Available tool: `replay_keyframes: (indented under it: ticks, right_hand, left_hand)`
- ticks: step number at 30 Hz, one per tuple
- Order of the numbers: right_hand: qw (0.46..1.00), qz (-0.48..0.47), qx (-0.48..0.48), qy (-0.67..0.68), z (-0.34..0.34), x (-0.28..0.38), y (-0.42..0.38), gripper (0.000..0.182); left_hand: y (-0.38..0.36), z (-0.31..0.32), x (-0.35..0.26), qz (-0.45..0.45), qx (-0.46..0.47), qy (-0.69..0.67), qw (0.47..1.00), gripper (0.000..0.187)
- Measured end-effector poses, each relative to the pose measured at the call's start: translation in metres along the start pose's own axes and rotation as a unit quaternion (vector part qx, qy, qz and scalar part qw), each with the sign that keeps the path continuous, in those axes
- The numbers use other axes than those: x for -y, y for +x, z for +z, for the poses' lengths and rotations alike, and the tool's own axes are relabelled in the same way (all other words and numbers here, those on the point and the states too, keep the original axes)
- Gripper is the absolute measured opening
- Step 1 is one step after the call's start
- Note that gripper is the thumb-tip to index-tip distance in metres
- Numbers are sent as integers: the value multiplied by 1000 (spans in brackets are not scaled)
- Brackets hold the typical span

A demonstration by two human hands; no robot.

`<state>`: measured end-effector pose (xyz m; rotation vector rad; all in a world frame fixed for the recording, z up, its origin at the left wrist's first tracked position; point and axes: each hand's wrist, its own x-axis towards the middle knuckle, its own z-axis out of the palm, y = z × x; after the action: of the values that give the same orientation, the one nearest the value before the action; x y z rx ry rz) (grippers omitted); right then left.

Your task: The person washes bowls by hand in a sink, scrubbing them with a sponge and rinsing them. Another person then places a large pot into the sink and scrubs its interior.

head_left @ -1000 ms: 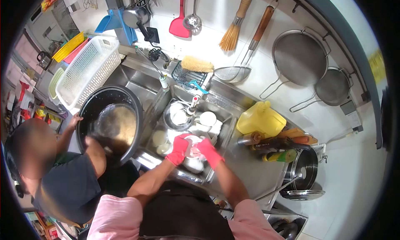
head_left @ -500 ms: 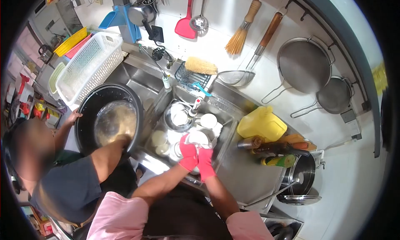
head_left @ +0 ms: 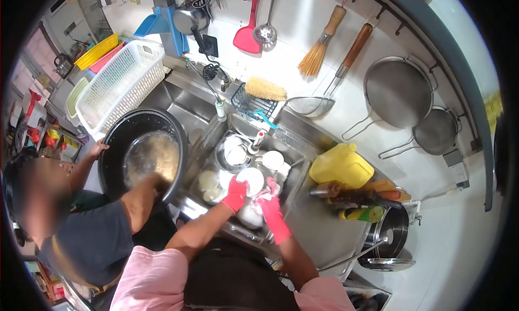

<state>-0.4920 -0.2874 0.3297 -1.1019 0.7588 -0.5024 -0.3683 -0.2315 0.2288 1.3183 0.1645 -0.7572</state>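
Note:
Both my hands wear red rubber gloves over the right-hand sink basin [head_left: 300,173]. My left hand [head_left: 234,195] is closed on the rim of a small white bowl [head_left: 251,181], its round face turned up. Just to the right, apart from the bowl, my right hand [head_left: 272,211] is closed around a pale, soapy cloth [head_left: 267,191], partly hidden by the fingers. Below them a round white dish [head_left: 250,218] lies in the basin. White cups [head_left: 273,160] and a metal bowl [head_left: 220,153] with white dishes in it stand around the faucet [head_left: 255,142].
At left, a person [head_left: 89,241] reaches into a black tub [head_left: 111,168] of cloudy water. A white basket [head_left: 116,89] stands behind it. On the right counter are a yellow jug [head_left: 341,165], bottles and a steel pot [head_left: 397,227]. Strainers [head_left: 398,92] hang on the wall.
My hands have moved apart: the right has shifted right with the cloth, and the left keeps hold of the bowl. The co-worker's arm moves slightly in the tub.

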Motion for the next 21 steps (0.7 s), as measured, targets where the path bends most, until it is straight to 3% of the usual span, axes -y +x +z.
replay_keyframes:
  ticks: [2, 4, 7, 8, 10, 14, 16, 18, 21]
  right_hand:
    - [992, -119, 11, -52, -1, 2, 2, 75]
    - [991, -102, -24, -83, 1, -14, 13, 66]
    - [987, -84, -17, -136, 7, 11, 30, 56]
    - [998, -29, 8, -58, 8, 27, 31, 39]
    - [988, 31, 122, -92, -18, 23, 68, 34]
    - [932, -23, 357, -50, -25, 47, 83, 32]
    - [927, -17, 362, 94, -19, 58, 66, 36]
    - [908, 48, 244, 336, -3, 54, 40, 43]
    - [877, 60, 124, 460, -3, 15, 40, 51]
  left_hand:
    - [-4, -6, -6, -41, 15, 74, 996, 48]
    - [14, -23, 32, -95, 68, 105, 988, 64]
    - [6, -22, 21, -159, 143, 91, 973, 80]
    - [-15, -15, -11, -180, 162, 72, 968, 80]
    - [-36, -4, -53, -246, 214, 68, 943, 82]
    - [-42, -4, -45, -306, 292, -9, 906, 71]
    - [-46, -1, -37, -299, 294, -34, 907, 66]
    - [-50, 4, -33, -274, 280, -46, 919, 62]
    - [-53, 22, -21, -164, 199, -27, 966, 55]
